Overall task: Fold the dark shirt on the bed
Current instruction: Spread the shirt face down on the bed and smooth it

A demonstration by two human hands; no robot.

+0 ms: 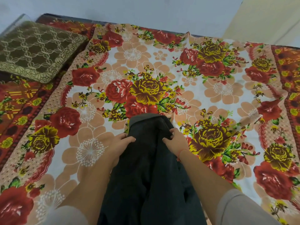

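The dark shirt (pixel 149 168) hangs bunched in a long vertical strip in front of me, its top edge near the middle of the bed and its lower part running out of the bottom of the view. My left hand (pixel 121 143) grips the shirt's left side near the top, fingers curled into the cloth. My right hand (pixel 176 140), with a red thread on the wrist, grips the right side at the same height. The two hands are close together, with a narrow span of fabric between them.
The bed is covered by a floral sheet (pixel 211 98) of red and yellow roses. An olive patterned pillow (pixel 35 51) lies at the far left corner. Pale walls (pixel 146 10) stand behind the bed.
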